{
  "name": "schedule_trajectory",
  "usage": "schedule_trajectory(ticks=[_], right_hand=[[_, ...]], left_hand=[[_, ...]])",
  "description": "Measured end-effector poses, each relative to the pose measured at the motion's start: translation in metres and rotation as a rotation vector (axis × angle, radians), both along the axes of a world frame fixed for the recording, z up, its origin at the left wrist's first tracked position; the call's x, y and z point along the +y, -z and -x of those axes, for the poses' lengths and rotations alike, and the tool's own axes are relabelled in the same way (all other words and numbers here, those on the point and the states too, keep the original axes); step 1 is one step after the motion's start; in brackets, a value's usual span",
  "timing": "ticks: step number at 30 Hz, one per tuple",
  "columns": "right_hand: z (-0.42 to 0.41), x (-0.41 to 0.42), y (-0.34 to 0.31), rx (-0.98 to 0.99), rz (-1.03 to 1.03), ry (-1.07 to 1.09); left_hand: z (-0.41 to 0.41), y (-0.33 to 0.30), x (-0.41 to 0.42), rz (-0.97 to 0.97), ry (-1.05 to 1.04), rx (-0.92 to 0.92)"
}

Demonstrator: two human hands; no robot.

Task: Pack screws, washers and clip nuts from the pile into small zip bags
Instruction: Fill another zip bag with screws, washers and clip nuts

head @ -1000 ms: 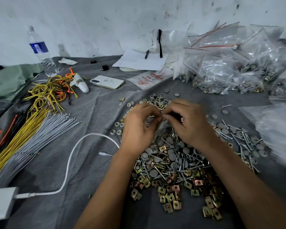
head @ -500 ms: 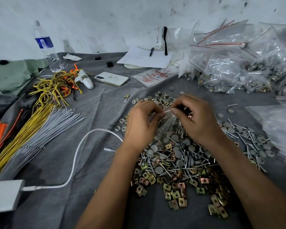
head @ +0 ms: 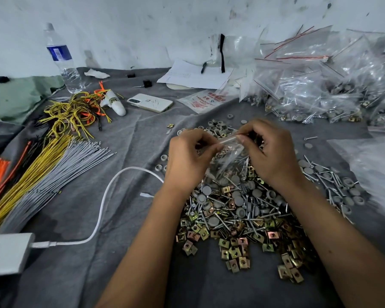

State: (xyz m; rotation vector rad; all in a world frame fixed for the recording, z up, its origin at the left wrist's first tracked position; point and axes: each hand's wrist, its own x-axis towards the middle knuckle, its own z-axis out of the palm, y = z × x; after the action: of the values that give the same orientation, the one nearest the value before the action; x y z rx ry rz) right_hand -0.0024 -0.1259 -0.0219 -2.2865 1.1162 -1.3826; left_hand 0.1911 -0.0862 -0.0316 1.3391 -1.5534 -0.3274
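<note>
Both hands, left hand [head: 188, 161] and right hand [head: 270, 152], pinching limp, slippery zip bag [head: 228, 156] by stiffer top strip; probably bottom-heavy

A makeshift packing workshop. Loose hardware [head: 238, 210], wire bundles [head: 38, 174] and filled zip bags [head: 316, 92] cover a grey cloth [head: 125, 138] beneath a scuffed wall [head: 142, 25].

Your two forearms come into view from the bottom edge, both bare from the frame's edge to the wrist, with no sleeve, cuff, watch, strap or glove showing on either. Your bare left hand [head: 187, 161] and bare right hand [head: 270, 156] wear no rings or bands on the fingers that show. The few fingernails in view are short and plain, without polish or markings.
</note>
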Motion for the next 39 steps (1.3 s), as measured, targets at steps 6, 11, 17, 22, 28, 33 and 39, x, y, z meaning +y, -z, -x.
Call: schedule_trajectory(ticks=[6,11,17,22,28,33,39], right_hand=[[0.003,-0.004,0.002,-0.049,0.017,0.010],[0.001,-0.003,0.002,-0.052,0.007,-0.017],[0.002,-0.001,-0.001,0.019,-0.020,-0.067],[0.002,-0.001,-0.001,-0.002,-0.027,-0.070],[0.002,0.002,-0.001,0.030,-0.040,-0.129],[0.002,0.003,-0.003,-0.030,-0.051,-0.112],[0.003,0.003,-0.003,0.022,-0.053,-0.185]], left_hand=[[-0.005,0.001,-0.001,-0.080,-0.039,0.173],[-0.006,0.001,-0.001,-0.123,-0.038,0.221],[-0.004,0.000,0.000,-0.125,0.053,0.165],[-0.004,0.000,0.001,-0.081,0.094,0.140],[-0.002,0.001,0.000,-0.051,0.131,0.139],[0.000,0.004,0.000,-0.044,0.138,0.183],[0.004,0.000,0.002,0.018,0.196,0.027]])
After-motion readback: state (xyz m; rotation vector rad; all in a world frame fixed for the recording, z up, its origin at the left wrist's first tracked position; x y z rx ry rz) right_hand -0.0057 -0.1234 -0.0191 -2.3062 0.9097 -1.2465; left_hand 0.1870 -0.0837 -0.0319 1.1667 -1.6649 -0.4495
